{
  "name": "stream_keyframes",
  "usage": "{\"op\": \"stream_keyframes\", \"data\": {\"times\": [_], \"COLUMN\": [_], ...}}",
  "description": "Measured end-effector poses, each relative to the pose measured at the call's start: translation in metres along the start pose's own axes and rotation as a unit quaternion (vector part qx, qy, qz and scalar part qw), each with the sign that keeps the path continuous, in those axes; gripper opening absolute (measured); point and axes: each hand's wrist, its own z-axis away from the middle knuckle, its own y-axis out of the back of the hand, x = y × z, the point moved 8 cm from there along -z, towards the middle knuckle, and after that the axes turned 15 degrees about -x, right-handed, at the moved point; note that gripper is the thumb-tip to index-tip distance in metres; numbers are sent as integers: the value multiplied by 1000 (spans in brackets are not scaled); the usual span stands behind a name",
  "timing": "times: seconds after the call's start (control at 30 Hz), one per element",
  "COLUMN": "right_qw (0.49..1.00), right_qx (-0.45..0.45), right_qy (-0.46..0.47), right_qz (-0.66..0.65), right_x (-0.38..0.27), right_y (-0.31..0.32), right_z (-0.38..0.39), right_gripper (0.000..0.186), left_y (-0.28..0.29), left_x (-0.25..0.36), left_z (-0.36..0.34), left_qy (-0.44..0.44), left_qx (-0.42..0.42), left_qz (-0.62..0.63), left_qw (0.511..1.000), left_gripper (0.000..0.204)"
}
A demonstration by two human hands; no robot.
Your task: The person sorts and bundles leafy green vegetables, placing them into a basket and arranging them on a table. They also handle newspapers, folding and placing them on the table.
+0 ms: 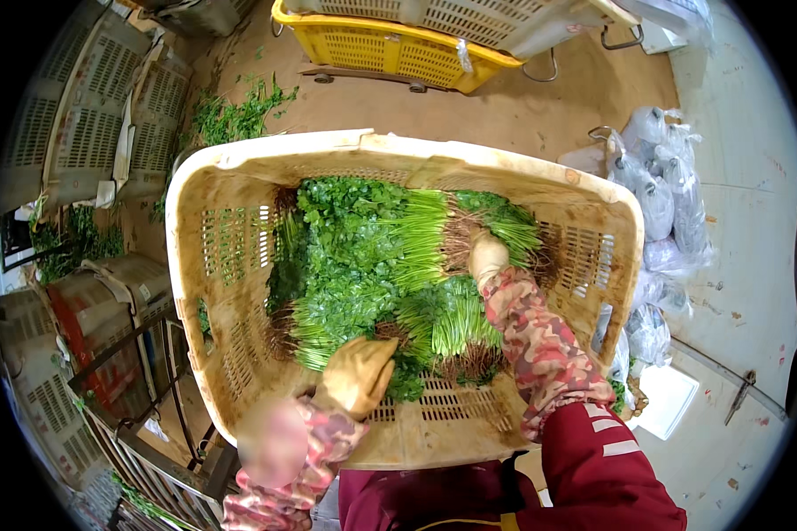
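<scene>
A large, stained cream plastic crate (407,150) holds several bunches of leafy cilantro (350,248), with green stems and brown roots. At the right of the pile, my right hand (488,257), in a tan glove, is closed at the root end of one bunch of cilantro (423,232). That bunch lies sideways, its leaves toward the left; the fingertips are partly hidden among the roots. My left hand (359,375), also gloved, hovers near the crate's front left, its fingers stretched out and nothing visible in them. Below it are more stems and roots.
Beyond the crate, a yellow crate (363,51) stands on a low wheeled base. Grey crates (97,97) line the left, above a metal rack (142,389). Loose greens (235,115) lie on the brown floor. Filled clear plastic bags (669,190) are piled at the right.
</scene>
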Motion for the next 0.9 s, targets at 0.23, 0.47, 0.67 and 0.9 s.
{"op": "stream_keyframes", "data": {"times": [0.23,0.47,0.67,0.9], "right_qw": [996,934,827,813], "right_qx": [-63,-87,-150,-212], "right_qy": [-10,-7,50,192], "right_qz": [-60,-345,-539,-507], "right_x": [5,30,9,26], "right_y": [-1,9,68,101], "right_z": [2,15,62,88], "right_gripper": [33,49,34,38], "left_y": [-61,-99,-131,-107], "left_x": [-34,-29,-44,-15], "left_z": [-66,-174,-254,-227], "left_qy": [-29,40,70,51], "left_qx": [-87,-212,-275,-306], "left_qz": [-153,-301,-309,-306], "left_qw": [984,929,908,900], "left_gripper": [32,84,62,30]}}
